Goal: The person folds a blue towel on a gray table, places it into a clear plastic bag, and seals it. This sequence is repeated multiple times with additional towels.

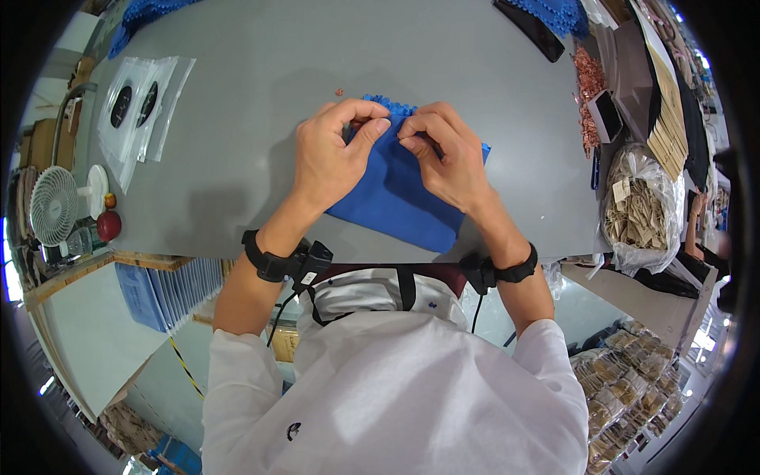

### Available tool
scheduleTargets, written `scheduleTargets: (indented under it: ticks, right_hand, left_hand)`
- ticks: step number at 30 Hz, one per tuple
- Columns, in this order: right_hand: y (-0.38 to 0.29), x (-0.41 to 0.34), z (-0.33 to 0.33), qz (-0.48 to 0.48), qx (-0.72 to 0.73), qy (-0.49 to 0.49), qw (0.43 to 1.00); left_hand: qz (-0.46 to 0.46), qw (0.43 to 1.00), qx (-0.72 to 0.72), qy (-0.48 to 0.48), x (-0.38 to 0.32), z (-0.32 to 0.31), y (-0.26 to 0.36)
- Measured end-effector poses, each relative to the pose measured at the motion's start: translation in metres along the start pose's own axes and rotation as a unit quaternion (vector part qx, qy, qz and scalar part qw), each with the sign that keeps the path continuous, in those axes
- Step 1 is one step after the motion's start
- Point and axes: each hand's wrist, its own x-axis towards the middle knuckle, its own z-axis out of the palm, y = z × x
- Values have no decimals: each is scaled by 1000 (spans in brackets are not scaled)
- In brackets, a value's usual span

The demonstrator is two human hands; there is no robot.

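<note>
A folded blue cloth item (404, 202) with a ruffled top edge lies on the grey table (249, 119) in front of me. My left hand (338, 142) pinches the cloth near the ruffle, thumb and index finger together at its upper left. Just to the right, my right hand (445, 148) has thumb and fingertips closed on something tiny against the same cloth; what it is cannot be made out. The two sets of fingertips are close but apart. A small copper-coloured piece (339, 92) lies beyond my left hand.
Clear plastic bags (133, 113), a white fan (54, 206) and a red apple (108, 225) are at left. At right are a black phone (531, 29), a heap of copper-coloured pieces (589, 89) and a plastic bag of beige tags (641, 208). More blue ruffled cloth (142, 21) lies at the far edge.
</note>
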Motion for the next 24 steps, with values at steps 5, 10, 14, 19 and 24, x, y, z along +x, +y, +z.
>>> scheduleTargets:
  ticks: [5, 10, 14, 19, 24]
  right_hand:
    - [-2, 6, -4, -1, -53, -45, 998]
    - [-2, 8, -4, -17, -74, -52, 996]
    - [-2, 8, -5, -25, -86, -53, 995]
    - [-1, 6, -4, -28, -91, -44, 994]
    - [1, 4, -5, -15, -51, -36, 998]
  left_hand:
    - [-47, 997, -46, -47, -2, -1, -4]
    - [-63, 994, -56, -65, -3, 0, -6]
    - [-72, 992, -73, -71, -3, 0, -6]
    - [-96, 987, -88, -90, -4, -1, -10]
    - [-100, 981, -152, -66, -4, 1, -13]
